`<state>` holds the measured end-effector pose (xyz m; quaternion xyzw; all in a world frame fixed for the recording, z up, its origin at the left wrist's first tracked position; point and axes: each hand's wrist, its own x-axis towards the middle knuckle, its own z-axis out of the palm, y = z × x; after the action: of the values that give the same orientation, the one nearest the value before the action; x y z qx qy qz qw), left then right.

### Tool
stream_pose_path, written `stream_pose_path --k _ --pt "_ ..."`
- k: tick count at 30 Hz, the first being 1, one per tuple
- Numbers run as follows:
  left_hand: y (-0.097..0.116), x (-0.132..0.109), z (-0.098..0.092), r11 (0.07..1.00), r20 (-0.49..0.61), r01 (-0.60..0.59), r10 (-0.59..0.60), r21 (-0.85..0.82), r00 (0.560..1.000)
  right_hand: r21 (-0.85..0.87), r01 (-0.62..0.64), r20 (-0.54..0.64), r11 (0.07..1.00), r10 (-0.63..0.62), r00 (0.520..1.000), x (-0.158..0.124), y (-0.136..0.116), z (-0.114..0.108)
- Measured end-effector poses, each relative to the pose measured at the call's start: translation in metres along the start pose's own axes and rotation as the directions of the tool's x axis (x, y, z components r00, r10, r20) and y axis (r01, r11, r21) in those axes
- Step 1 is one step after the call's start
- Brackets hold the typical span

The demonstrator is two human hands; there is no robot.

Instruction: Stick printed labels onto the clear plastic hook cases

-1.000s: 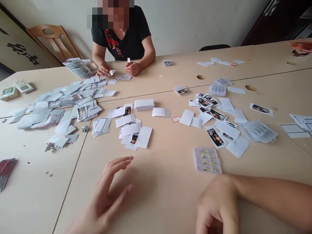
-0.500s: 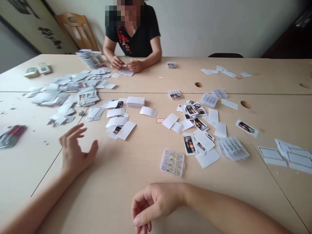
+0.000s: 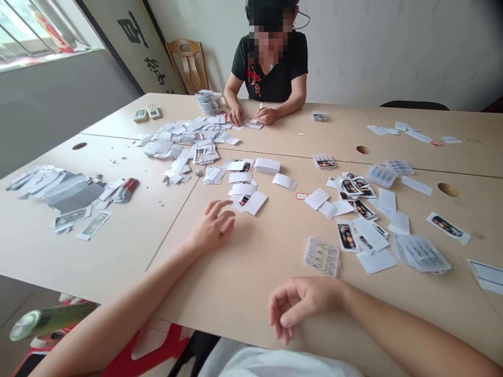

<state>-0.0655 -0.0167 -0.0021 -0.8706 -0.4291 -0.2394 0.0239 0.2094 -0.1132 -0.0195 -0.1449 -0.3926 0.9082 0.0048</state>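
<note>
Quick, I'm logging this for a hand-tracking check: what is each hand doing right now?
Left hand: open, fingers spread, holding nothing.
Right hand: relaxed, partly open with fingers loosely curled, holding nothing.

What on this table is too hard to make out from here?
Head view, the only one:
Print on the cards: too small to read.
Contents of the clear plastic case: too blurred to identify.
Anything under the seated person's fingers: hidden by those fingers.
</note>
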Motion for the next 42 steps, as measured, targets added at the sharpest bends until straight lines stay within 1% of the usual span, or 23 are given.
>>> stream_pose_path --k 1,3,5,9,12,14,19,22,23,25,26,27,28,31,35,38,40,41,42 --pt "0.001 -0.001 -0.001 0.997 0.051 -0.065 0.066 -0.031 0.997 0.022 -0.015 0.017 1.000 0.014 1.000 0.001 0.000 0.000" --pt "0.000 -0.002 -0.002 0.980 0.137 -0.180 0.190 -0.083 0.972 0.071 -0.042 0.028 0.997 0.040 0.999 0.002 -0.001 0.000" --pt "-0.003 -0.002 -0.002 0.961 0.195 -0.252 0.271 -0.115 0.943 0.053 -0.074 0.017 0.996 0.073 0.997 0.003 -0.004 0.002" --pt "-0.010 0.000 -0.002 0.925 0.200 -0.323 0.361 -0.199 0.911 0.020 -0.068 -0.025 0.997 0.069 0.997 0.004 -0.015 0.006" --pt "-0.015 0.003 -0.004 0.884 0.214 -0.351 0.425 -0.309 0.880 0.001 -0.098 0.021 0.995 0.098 0.995 0.006 -0.020 0.003" --pt "-0.017 0.003 -0.004 0.865 0.213 -0.350 0.441 -0.360 0.872 0.009 -0.120 0.045 0.993 0.119 0.992 0.009 -0.017 -0.001" --pt "-0.015 0.002 -0.002 0.857 0.168 -0.357 0.441 -0.372 0.882 -0.004 -0.107 -0.016 0.994 0.107 0.994 0.005 0.003 -0.005" --pt "-0.008 0.001 0.001 0.871 0.150 -0.359 0.425 -0.334 0.893 -0.009 -0.116 0.002 0.993 0.116 0.993 -0.004 0.004 -0.003" --pt "-0.006 0.001 0.001 0.889 0.149 -0.343 0.400 -0.302 0.904 0.000 -0.118 0.017 0.993 0.118 0.993 -0.007 0.002 -0.002" --pt "0.000 0.001 0.004 0.954 0.110 -0.234 0.258 -0.188 0.960 0.021 -0.122 0.045 0.992 0.121 0.992 -0.011 -0.004 0.000" --pt "0.003 0.001 0.005 0.975 0.085 -0.177 0.189 -0.133 0.978 0.027 -0.119 0.054 0.993 0.117 0.992 -0.012 -0.007 0.001" --pt "0.006 0.001 0.007 0.986 0.072 -0.133 0.140 -0.097 0.988 0.025 -0.124 0.066 0.992 0.122 0.990 -0.013 -0.010 0.002" --pt "0.008 0.001 0.008 0.991 0.069 -0.110 0.115 -0.077 0.991 0.020 -0.129 0.078 0.991 0.127 0.989 -0.014 -0.011 0.003" --pt "0.013 0.002 0.012 0.992 0.083 -0.095 0.102 -0.082 0.991 0.000 -0.124 0.086 0.992 0.123 0.989 -0.016 -0.013 0.007" --pt "0.013 0.003 0.014 0.993 0.094 -0.077 0.086 -0.094 0.992 -0.035 -0.090 0.023 0.995 0.091 0.996 -0.020 -0.011 0.011" --pt "0.014 0.003 0.014 0.996 0.116 -0.054 0.062 -0.072 0.991 -0.054 -0.091 0.002 0.994 0.091 0.996 -0.023 -0.008 0.012" --pt "0.020 0.007 0.014 0.996 0.189 -0.071 0.079 -0.048 0.979 -0.052 -0.099 -0.015 0.994 0.099 0.995 -0.025 -0.003 0.012" --pt "0.025 0.011 0.014 0.998 0.232 -0.061 0.065 -0.023 0.971 -0.049 -0.101 -0.025 0.994 0.100 0.995 -0.026 0.000 0.012" --pt "0.031 0.016 0.015 0.999 0.255 -0.031 0.024 0.023 0.967 -0.049 -0.106 -0.049 0.993 0.104 0.993 -0.027 0.003 0.012"
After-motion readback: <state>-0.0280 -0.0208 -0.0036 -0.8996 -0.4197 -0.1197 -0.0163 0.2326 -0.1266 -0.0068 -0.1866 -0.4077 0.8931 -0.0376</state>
